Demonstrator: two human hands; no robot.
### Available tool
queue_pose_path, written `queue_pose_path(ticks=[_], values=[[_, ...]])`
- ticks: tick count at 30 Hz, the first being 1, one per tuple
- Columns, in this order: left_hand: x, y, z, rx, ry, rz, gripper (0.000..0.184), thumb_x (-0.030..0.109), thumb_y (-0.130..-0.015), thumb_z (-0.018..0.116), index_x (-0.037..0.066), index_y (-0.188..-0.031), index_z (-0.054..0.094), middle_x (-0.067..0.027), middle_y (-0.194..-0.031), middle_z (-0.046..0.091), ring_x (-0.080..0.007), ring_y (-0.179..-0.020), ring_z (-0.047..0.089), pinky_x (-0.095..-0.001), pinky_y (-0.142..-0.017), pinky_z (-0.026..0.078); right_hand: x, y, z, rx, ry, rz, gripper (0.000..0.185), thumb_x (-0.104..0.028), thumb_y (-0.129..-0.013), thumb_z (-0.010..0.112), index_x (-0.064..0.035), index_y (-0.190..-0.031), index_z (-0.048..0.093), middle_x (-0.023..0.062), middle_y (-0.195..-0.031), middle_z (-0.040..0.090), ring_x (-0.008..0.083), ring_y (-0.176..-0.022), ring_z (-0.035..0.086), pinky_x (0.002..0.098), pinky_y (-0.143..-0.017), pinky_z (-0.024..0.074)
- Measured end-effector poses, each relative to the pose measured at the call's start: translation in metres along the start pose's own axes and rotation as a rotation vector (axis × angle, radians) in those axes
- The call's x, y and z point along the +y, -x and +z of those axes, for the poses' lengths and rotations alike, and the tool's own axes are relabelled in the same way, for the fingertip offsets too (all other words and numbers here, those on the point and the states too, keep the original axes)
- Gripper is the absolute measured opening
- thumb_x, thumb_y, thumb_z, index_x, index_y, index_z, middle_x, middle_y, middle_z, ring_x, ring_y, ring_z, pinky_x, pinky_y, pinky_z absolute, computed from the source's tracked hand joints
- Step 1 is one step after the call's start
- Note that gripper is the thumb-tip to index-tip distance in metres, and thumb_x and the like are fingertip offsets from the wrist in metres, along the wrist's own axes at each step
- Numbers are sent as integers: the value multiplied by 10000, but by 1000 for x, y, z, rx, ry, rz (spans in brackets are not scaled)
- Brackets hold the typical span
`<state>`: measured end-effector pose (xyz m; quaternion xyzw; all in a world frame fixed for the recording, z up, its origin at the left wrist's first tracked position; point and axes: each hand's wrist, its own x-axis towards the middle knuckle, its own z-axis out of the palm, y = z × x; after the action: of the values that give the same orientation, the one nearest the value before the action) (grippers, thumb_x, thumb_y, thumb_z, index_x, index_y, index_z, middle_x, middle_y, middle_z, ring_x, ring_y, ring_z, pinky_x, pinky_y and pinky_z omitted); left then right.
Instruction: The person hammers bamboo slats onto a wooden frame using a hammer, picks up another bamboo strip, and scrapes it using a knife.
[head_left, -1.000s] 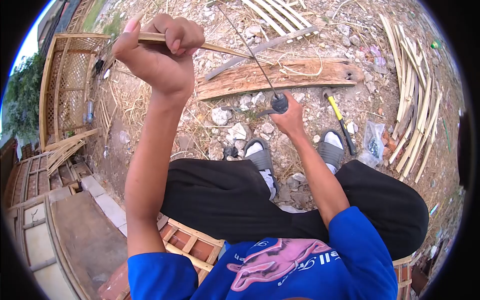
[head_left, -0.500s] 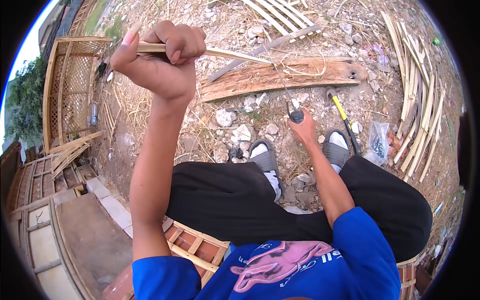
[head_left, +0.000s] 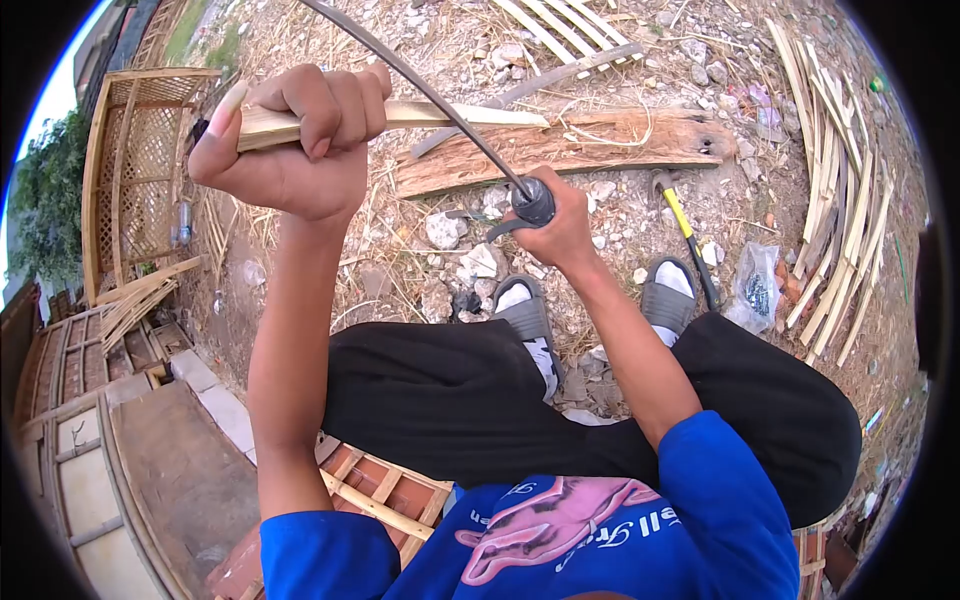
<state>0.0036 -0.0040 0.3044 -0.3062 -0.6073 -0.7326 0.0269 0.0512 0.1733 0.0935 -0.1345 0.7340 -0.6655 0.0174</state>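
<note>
My left hand [head_left: 300, 140] is raised at the upper left, its fingers wrapped round a pale split-wood strip [head_left: 420, 116]. The strip's far end reaches over a weathered wooden plank [head_left: 640, 150] on the ground; whether it touches the plank I cannot tell. My right hand [head_left: 556, 220] grips the black-wrapped handle [head_left: 535, 203] of a machete, in front of the plank. Its long dark blade [head_left: 420, 85], seen nearly edge-on, points up and left, crossing the strip in view. Whether blade and strip touch is unclear.
A hammer with a yellow and black handle [head_left: 680, 222] lies right of the plank, near a clear plastic bag [head_left: 755, 285]. A pile of pale strips [head_left: 835, 190] lies farther right. Lattice panels [head_left: 135, 180] stand at left. Stones [head_left: 447, 230] and straw cover the ground.
My right hand has lifted the machete up and to the left, its blade swinging toward the upper left. My left hand has shifted slightly left and down, still holding the strip.
</note>
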Motion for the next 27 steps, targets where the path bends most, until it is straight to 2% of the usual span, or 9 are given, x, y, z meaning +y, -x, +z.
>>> queue_pose_path(ticks=[5,8,9,12,15,17,20,22,27], values=[[1,-3,9,285,-71,-20,549,592,-802,231,108,-548,290,-33,-448,269,-177,-470,190,-329,-511,204,-21,3,-6,7,21,61,311,-136,-647,764,-44,-874,572,95,-682,671,239,-629,682,330,-604,510],[-1,1,2,193,-42,22,555,593,-805,218,104,-551,289,-38,-456,276,-178,-472,193,-325,-507,205,-53,4,-7,28,-40,49,293,-111,-642,734,-29,-874,573,63,-688,635,118,-621,607,274,-604,484],[-1,1,6,212,-62,-4,551,587,-807,218,104,-550,288,-37,-455,276,-178,-471,193,-323,-506,206,-68,2,-7,30,-64,38,297,-113,-636,735,-32,-873,575,68,-694,640,123,-628,616,277,-608,487],[2,-2,14,242,-97,-40,540,571,-811,219,105,-547,288,-33,-450,271,-176,-467,190,-320,-502,206,-73,-4,-8,4,-100,-2,344,-150,-651,765,-43,-921,581,113,-720,682,245,-687,704,330,-634,527],[0,1,5,205,-66,11,538,560,-814,223,102,-543,294,-29,-442,254,-169,-465,183,-326,-494,195,-42,-5,-3,6,3,45,343,-164,-655,773,-45,-918,588,114,-706,678,262,-683,701,339,-632,530],[-1,3,-4,268,-43,34,538,560,-815,226,102,-542,298,-29,-442,256,-167,-468,182,-331,-497,191,-33,-7,-1,11,23,39,344,-195,-663,776,-49,-911,588,115,-707,681,288,-685,697,364,-626,530],[4,7,-4,396,-77,19,541,559,-819,238,99,-541,301,-32,-446,252,-167,-478,177,-335,-508,185,-52,-5,-2,-8,67,91,312,-158,-663,739,-25,-895,578,107,-702,647,180,-627,636,323,-613,497],[5,7,4,469,-144,2,546,564,-820,243,98,-540,301,-32,-450,246,-167,-483,173,-334,-508,182,-64,-2,-4,-4,62,122,334,-167,-658,740,-27,-916,581,113,-712,652,193,-632,639,331,-627,502],[4,6,-2,424,-71,-4,556,575,-820,247,96,-543,299,-34,-453,247,-166,-491,172,-332,-506,173,-65,0,-5,2,63,132,341,-143,-647,745,-28,-925,584,111,-719,660,191,-635,639,336,-636,506]])
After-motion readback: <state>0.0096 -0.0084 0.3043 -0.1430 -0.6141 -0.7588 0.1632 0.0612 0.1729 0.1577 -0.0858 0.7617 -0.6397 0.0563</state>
